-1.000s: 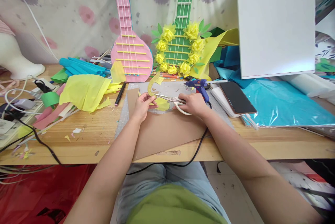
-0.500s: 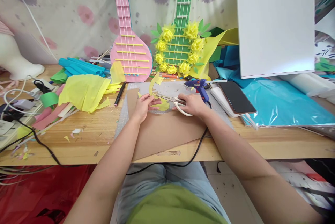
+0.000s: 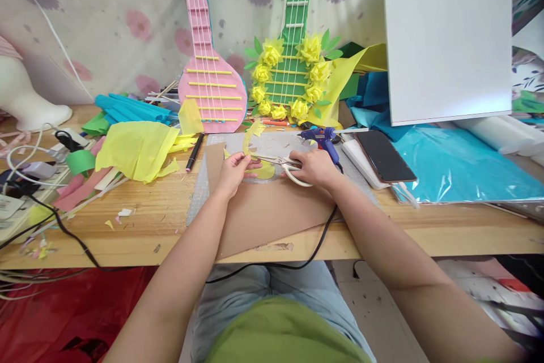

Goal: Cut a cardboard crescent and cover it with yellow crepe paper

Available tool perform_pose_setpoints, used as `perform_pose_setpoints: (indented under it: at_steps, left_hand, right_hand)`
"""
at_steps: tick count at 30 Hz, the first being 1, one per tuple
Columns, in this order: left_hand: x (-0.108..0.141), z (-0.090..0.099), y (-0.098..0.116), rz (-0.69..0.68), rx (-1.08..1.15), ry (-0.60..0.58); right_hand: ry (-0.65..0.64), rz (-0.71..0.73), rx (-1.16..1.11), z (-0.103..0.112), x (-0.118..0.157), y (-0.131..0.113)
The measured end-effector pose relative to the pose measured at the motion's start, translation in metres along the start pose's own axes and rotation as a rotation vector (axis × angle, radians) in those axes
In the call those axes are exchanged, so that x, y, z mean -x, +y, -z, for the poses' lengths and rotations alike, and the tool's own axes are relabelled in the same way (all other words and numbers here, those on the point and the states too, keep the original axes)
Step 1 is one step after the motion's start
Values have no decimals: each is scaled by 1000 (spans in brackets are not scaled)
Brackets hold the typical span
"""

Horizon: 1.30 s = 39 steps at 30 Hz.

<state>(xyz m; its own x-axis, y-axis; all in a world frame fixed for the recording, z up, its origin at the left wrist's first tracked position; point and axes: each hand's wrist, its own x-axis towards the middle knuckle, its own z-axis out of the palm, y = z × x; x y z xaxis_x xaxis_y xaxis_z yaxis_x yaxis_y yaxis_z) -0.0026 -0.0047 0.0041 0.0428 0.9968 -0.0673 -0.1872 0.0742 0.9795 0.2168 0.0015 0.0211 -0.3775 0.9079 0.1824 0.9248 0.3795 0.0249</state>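
My right hand [image 3: 309,168] is closed round the white handles of a pair of scissors [image 3: 274,160], whose blades point left. The blade tips reach the fingers of my left hand [image 3: 238,171]. Between its thumb and fingertips my left hand pinches a piece of yellow crepe paper [image 3: 247,139], which curls upward above the fingers. More yellow paper [image 3: 266,170] shows below the blades; whether it is the same piece I cannot tell. Beneath both hands lie a brown cardboard sheet [image 3: 263,216] and a grey cutting mat [image 3: 198,193].
A blue glue gun [image 3: 325,142] lies just beyond my right hand, its black cord looping over the table edge. Beside it is a phone [image 3: 385,156]. A pink paper guitar [image 3: 212,91] and a green, flower-trimmed one [image 3: 293,51] stand behind. Left are yellow paper [image 3: 136,150] and a marker [image 3: 194,152].
Hands, scissors and yellow paper hold almost the same place. The scissor blades look slightly more closed than before.
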Motion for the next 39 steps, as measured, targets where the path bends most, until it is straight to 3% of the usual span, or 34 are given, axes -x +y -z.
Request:
perform_pose_setpoints:
  at_steps: [10, 39]
  left_hand:
    - [0, 0, -2, -44, -9, -17]
    - [1, -3, 0, 32, 57, 30]
  right_hand:
    - [-5, 0, -31, 1, 0, 1]
    - [31, -5, 42, 4, 1, -1]
